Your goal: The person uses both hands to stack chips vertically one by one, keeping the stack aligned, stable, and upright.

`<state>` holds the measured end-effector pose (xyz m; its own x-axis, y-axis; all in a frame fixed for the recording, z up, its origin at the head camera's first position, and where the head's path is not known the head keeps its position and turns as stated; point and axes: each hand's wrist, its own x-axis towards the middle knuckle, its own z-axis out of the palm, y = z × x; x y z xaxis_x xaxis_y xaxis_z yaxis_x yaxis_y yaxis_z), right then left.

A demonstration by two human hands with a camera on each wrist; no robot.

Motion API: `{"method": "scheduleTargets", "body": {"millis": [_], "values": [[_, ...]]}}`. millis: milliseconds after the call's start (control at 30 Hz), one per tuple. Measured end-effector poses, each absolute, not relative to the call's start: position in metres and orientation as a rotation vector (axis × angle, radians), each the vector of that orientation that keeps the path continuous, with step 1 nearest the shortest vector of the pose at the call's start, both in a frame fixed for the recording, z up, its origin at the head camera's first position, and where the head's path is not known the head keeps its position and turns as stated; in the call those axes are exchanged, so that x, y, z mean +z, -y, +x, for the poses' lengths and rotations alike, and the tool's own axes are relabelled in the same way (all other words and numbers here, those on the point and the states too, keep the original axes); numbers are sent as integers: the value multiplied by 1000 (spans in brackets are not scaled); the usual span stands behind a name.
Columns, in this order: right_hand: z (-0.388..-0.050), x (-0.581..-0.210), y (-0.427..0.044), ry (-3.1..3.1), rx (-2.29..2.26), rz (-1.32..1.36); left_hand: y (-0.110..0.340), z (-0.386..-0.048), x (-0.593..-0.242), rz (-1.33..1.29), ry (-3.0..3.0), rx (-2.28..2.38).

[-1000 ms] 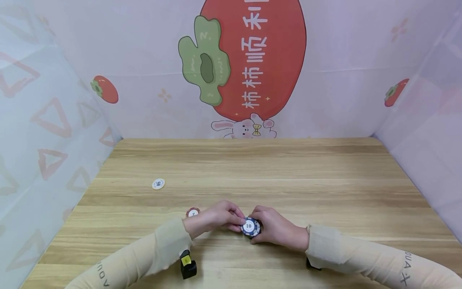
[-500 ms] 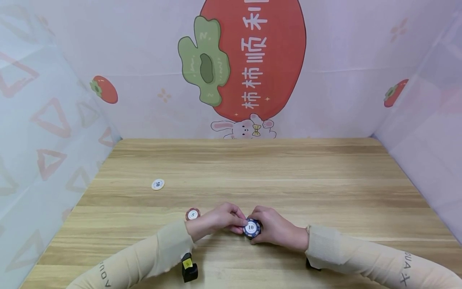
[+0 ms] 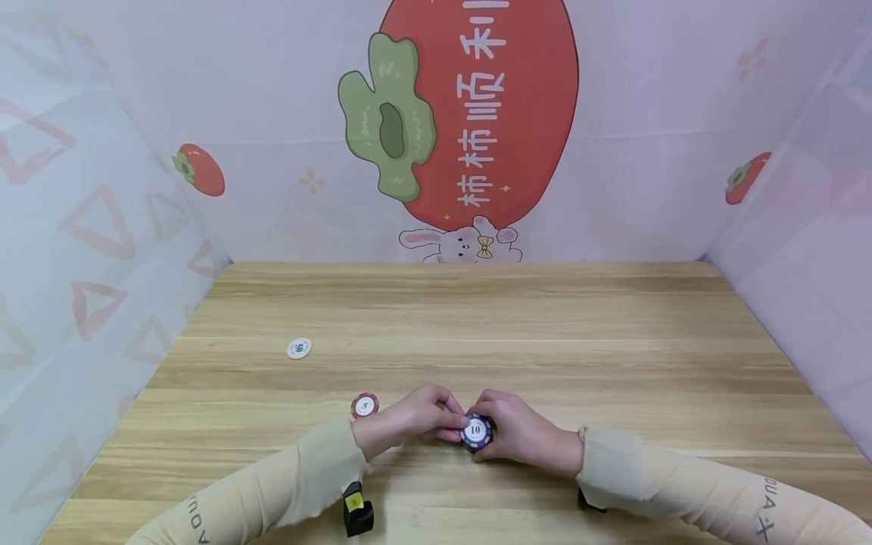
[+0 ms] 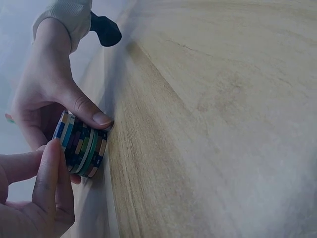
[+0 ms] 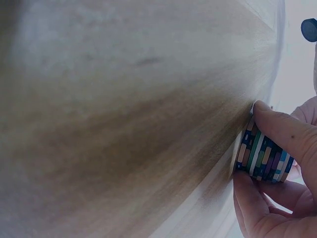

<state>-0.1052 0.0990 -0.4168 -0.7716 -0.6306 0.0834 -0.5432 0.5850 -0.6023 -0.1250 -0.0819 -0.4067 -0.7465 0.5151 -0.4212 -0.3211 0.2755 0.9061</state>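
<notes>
A stack of poker chips in several colours stands on the table, topped by a blue chip marked 10. My right hand grips the stack from the right, thumb on the near side and fingers on the far side. From the left, my left hand pinches the blue chip at its edge, thumb on its upper face. In the left wrist view the chip stack shows edge-on, between the left fingertips and the other hand. A red chip marked 5 lies beside my left wrist.
Farther left on the wooden table lies a white chip marked 50. Black wrist devices hang under both sleeves, the left one with a yellow label. Patterned cloth walls stand at the back and sides.
My left hand has slid slightly right, and the blue chip has moved with it until it lines up over the stack. More of the red chip shows. The right hand stays still.
</notes>
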Motion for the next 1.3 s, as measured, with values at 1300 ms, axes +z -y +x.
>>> {"method": "scheduleTargets", "body": {"millis": [1300], "values": [[-104, -417, -100, -2664, -941, -965, 164, -180, -371, 1107, -2683, 650]]}}
